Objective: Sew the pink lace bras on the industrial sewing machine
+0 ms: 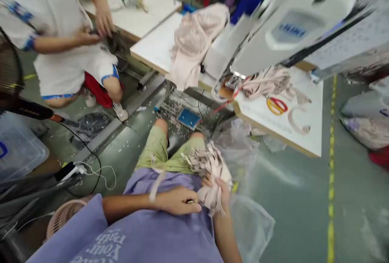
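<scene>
My right hand is wrapped round a bunch of pale pink-beige fabric pieces above my lap, their loose ends spreading upward and down. Close beside it, my left hand is curled closed. A small dark and shiny bit shows between its fingers, too little to name. The left fingertips lie near the lower part of the bunch; whether they touch it I cannot tell. A pale strip hangs across my left wrist.
Ahead right stands a sewing machine, with beige fabric and red-yellow scissors on its table. More fabric hangs off the left side. A blue pedal lies below. Another person sits left, near a fan.
</scene>
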{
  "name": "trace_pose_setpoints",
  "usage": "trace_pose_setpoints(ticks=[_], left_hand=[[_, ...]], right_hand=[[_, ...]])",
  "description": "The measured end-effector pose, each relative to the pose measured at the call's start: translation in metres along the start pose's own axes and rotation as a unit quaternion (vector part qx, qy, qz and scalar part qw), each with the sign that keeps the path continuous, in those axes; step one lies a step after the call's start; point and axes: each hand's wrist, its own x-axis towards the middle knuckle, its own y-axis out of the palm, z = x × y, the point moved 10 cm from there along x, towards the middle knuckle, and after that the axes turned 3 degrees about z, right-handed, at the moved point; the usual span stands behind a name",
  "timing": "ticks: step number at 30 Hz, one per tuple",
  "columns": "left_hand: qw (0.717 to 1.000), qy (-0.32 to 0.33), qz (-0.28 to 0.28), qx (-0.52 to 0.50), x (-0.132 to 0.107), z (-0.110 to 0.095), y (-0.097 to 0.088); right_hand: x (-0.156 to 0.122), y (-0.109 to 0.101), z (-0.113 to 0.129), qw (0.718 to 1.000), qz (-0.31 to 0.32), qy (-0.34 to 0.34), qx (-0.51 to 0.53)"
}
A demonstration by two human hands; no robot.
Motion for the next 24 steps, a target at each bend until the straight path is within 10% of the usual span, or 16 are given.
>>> trace_pose_setpoints(ticks=[9, 19, 24], left_hand=[[0.982, 0.016, 0.078, 0.169, 0.01, 0.018, 0.033], [0.886, -0.132, -0.39, 0.214, -0.021, 0.08, -0.125], [0.767, -0.272, -0.57, 0.115, -0.175, 0.118, -0.18]], right_hand=[[0.062, -0.008, -0.081, 0.987, 0.052, 0.153, -0.004], [0.084, -0.025, -0.104, 0.968, 0.064, 0.206, -0.129], [0.1, -0.033, -0.093, 0.959, 0.101, 0.162, -0.207]])
